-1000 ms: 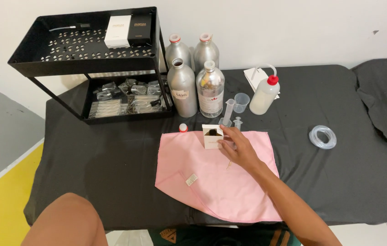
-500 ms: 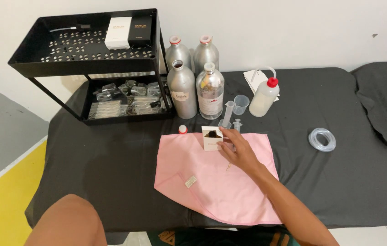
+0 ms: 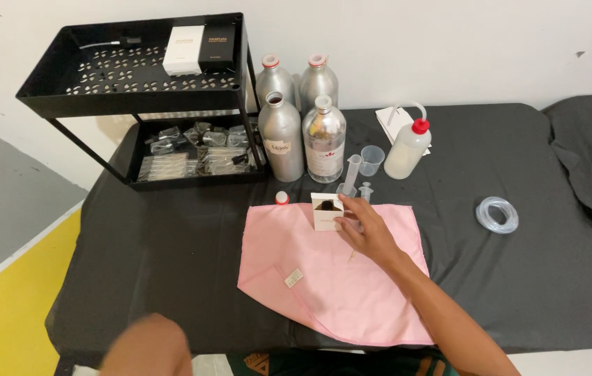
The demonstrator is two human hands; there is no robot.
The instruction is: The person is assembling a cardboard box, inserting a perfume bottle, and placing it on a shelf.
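Pink cloth lies spread on the black-covered table, and at its far edge stands a small white carton with its top flap open, something dark showing inside. The right hand reaches in from the lower right and rests against the carton's right side — fingers loosely curled and touching the box, whether they clamp it or merely steady it I cannot tell. The left hand is not clearly seen; only a blurred rounded shape sits at the bottom edge, too indistinct to name. Just left of the carton, at the cloth's edge, is a small red-capped vial. Behind the carton stand a clear measuring cylinder, a small plastic beaker and a tiny clear funnel-like piece. Farther back are four aluminium bottles, one with a label and dark contents visible at its neck, and to their right a white squeeze bottle with a red cap. A coil of clear tubing lies well apart on the right. A black two-tier rack holds two small boxes above — white and black — and packets below.
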